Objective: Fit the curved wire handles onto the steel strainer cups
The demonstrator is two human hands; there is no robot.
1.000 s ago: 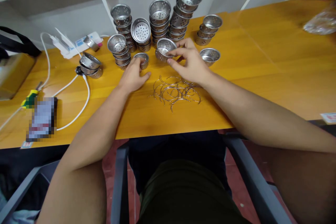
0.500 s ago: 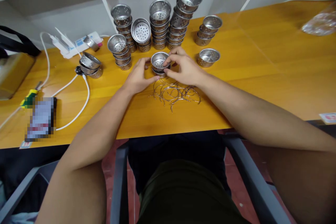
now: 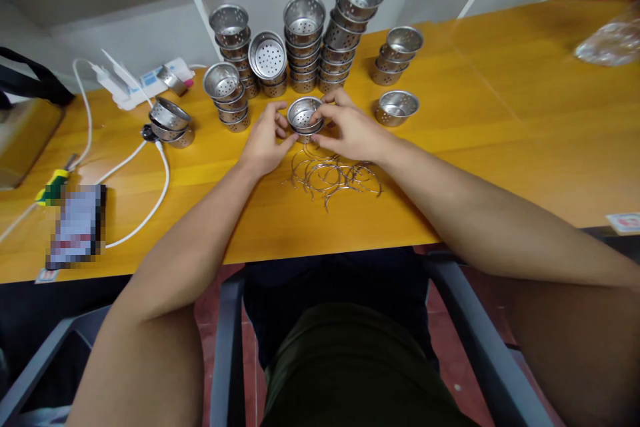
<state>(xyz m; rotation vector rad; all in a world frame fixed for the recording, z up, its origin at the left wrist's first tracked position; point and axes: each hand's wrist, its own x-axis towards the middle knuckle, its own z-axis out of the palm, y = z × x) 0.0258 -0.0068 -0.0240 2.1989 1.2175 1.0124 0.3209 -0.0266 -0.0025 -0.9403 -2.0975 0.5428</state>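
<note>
Two perforated metal cups sit nested at the middle of the table, the upper cup (image 3: 303,113) resting inside the lower cup (image 3: 303,137). My left hand (image 3: 269,139) curves around their left side, thumb at the lower cup and fingers bent by the upper wall. On the right, my right hand (image 3: 353,128) grips the upper cup, with a fingertip over its rim and the thumb low at the front. Just in front of the cups lies a loose pile of thin curved metal wires (image 3: 333,173).
Behind my hands stand several stacks of perforated cups (image 3: 305,40). A single cup (image 3: 397,109) sits to the right. At left are tilted cups (image 3: 170,121), a power strip (image 3: 150,85), white cables and a blurred device (image 3: 77,223). A clear plastic bag (image 3: 610,43) lies far right.
The upper cup sits slightly deeper in the lower one. My left thumb has drawn back a little to the left from the front of the cups. The wire pile looks unchanged.
</note>
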